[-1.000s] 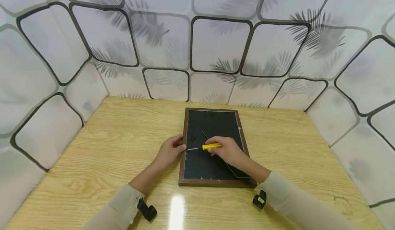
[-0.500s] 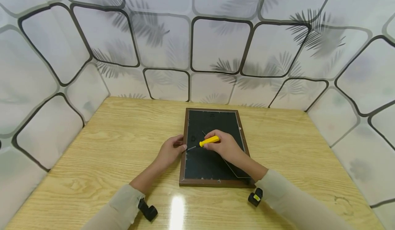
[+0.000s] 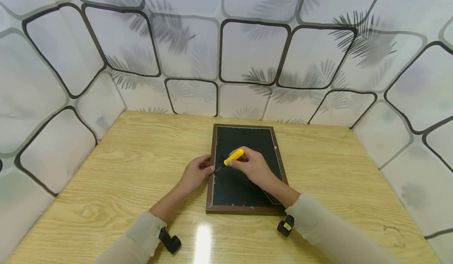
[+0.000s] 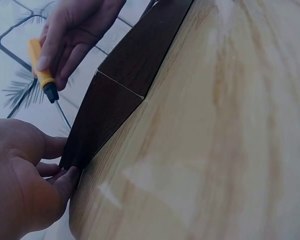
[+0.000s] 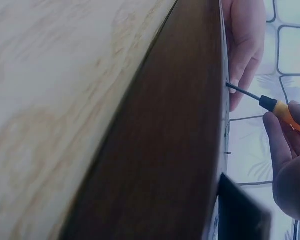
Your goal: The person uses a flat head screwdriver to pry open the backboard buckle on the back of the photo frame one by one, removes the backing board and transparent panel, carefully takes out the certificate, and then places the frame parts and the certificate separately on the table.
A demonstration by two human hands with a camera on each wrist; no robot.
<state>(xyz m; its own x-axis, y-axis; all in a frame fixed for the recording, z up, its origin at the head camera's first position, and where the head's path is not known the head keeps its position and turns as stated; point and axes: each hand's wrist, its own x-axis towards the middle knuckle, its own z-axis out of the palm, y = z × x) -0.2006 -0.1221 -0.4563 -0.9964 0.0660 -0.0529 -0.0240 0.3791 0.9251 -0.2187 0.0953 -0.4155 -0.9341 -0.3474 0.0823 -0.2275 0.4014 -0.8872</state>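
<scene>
A picture frame (image 3: 244, 209) with a brown rim lies back side up on the table, its black backing (image 3: 231, 191) facing up. My left hand (image 3: 194, 174) grips the frame's left edge, thumb at the rim; part of its fingers is hidden. My right hand (image 3: 255, 168) holds a screwdriver (image 3: 234, 156) by its yellow handle, above the backing. The screwdriver's tip meets the inner left edge of the rim, right by my left thumb. In the right wrist view the screwdriver's dark shaft (image 5: 245, 92) reaches the frame's edge.
Small metal tabs line the inside of the rim. A light-edged line (image 3: 271, 198) crosses the backing by my right wrist. Around the frame spreads the wood-grain table (image 3: 141, 138). Patterned sheeting (image 3: 191, 51) stands behind and on both sides.
My right hand has moved left and tipped the screwdriver's handle up more steeply. The tip stays at the left inner edge. My left hand and the frame stay put.
</scene>
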